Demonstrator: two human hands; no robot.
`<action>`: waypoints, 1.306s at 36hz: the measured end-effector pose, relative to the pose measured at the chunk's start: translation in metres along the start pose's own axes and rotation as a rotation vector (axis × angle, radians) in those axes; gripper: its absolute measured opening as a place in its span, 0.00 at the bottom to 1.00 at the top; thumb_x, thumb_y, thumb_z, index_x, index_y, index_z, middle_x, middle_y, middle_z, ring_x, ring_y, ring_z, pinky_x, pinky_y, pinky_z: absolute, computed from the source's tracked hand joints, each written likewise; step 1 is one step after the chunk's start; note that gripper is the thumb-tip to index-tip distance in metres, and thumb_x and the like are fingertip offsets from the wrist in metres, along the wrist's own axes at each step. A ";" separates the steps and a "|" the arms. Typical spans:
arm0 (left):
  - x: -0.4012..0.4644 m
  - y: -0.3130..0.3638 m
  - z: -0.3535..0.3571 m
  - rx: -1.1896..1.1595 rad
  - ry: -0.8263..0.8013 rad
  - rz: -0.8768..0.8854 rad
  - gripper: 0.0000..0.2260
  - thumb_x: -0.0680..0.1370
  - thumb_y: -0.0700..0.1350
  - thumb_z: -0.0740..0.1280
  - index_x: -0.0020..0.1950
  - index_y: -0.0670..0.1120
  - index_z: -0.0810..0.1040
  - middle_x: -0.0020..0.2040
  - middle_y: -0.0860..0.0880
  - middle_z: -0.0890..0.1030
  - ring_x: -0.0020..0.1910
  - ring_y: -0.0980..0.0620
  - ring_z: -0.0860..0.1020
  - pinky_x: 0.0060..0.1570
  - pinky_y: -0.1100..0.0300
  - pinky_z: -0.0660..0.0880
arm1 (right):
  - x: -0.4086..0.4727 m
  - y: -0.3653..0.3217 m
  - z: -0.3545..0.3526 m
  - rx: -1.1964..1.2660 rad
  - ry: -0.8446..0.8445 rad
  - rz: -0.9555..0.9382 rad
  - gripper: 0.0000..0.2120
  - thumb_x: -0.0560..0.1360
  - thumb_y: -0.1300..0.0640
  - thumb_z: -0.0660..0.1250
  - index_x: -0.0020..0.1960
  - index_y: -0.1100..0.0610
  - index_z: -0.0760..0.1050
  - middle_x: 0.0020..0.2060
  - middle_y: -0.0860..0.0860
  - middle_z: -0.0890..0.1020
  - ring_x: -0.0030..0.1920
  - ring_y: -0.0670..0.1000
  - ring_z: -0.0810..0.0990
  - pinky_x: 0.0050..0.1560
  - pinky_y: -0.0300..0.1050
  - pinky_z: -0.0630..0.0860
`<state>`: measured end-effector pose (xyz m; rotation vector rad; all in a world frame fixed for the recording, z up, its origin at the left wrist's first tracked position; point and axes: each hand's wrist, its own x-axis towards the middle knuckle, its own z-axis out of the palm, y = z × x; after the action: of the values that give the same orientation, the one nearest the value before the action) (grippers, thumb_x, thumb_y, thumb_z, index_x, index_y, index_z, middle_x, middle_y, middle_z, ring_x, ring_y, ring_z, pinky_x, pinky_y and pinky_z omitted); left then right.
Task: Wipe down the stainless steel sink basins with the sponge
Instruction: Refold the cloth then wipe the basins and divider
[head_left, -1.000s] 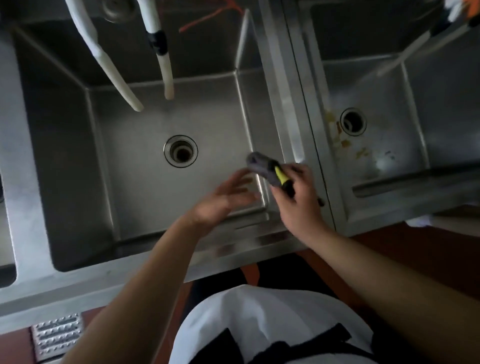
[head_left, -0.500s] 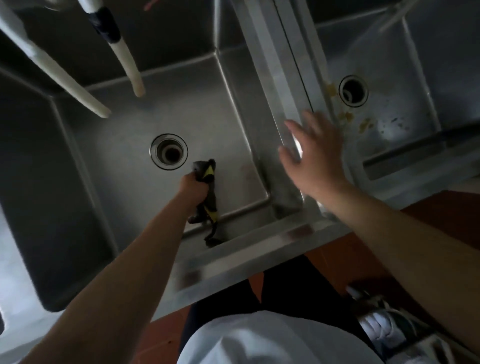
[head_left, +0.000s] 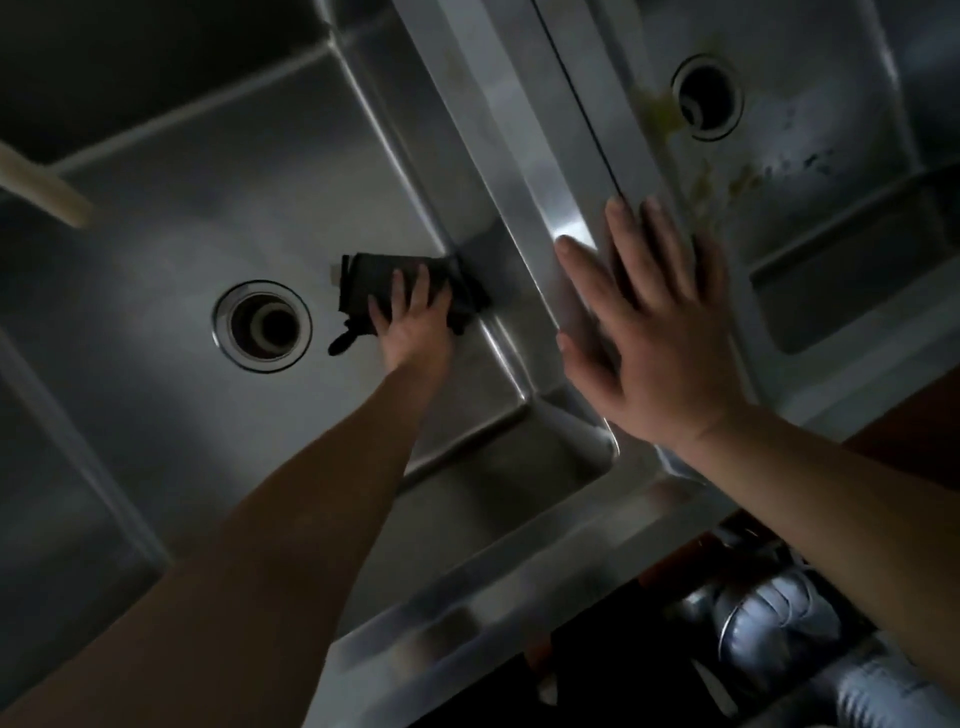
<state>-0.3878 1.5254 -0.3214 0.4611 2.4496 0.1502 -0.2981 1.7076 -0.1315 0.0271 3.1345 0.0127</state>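
The dark sponge (head_left: 382, 280) lies flat on the floor of the left steel basin (head_left: 156, 249), close to its right wall. My left hand (head_left: 413, 322) presses down on the sponge with straight fingers, arm reaching deep into the basin. My right hand (head_left: 649, 322) is spread open, palm down, over the steel divider (head_left: 524, 135) between the two basins. The right basin (head_left: 810, 171) shows yellowish smears and dark specks around its drain (head_left: 707, 97).
The left basin's round drain (head_left: 262, 326) sits just left of the sponge. A pale hose end (head_left: 44, 189) hangs in at the left edge. The sink's front rim (head_left: 467, 587) runs across the foreground, with a shoe (head_left: 779, 608) on the dark floor below.
My left hand carried the sponge from near the front wall across to the basin's right side and flattened onto it. My right hand settled lower over the divider. The view moved closer in.
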 end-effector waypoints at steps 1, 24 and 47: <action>-0.005 0.002 0.005 0.052 -0.024 0.044 0.28 0.81 0.42 0.60 0.80 0.55 0.56 0.82 0.50 0.47 0.80 0.42 0.42 0.74 0.34 0.43 | 0.000 0.000 0.000 0.001 0.001 0.001 0.31 0.79 0.40 0.56 0.78 0.51 0.63 0.79 0.59 0.59 0.79 0.64 0.56 0.71 0.70 0.58; -0.080 -0.119 -0.010 0.390 -0.008 0.518 0.29 0.69 0.31 0.70 0.68 0.50 0.78 0.69 0.44 0.77 0.63 0.39 0.78 0.51 0.40 0.76 | 0.000 0.002 0.004 0.038 -0.022 0.003 0.33 0.78 0.38 0.56 0.79 0.50 0.60 0.79 0.59 0.59 0.79 0.64 0.55 0.72 0.71 0.55; -0.001 -0.011 -0.035 -0.198 -0.092 0.030 0.22 0.76 0.44 0.66 0.70 0.54 0.73 0.63 0.47 0.78 0.61 0.40 0.76 0.56 0.53 0.73 | -0.001 0.002 -0.002 0.103 -0.058 0.010 0.32 0.78 0.39 0.56 0.79 0.49 0.60 0.80 0.57 0.58 0.79 0.62 0.54 0.73 0.70 0.53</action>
<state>-0.4114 1.5149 -0.2952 0.4077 2.3105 0.3720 -0.2966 1.7098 -0.1299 0.0434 3.0739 -0.1462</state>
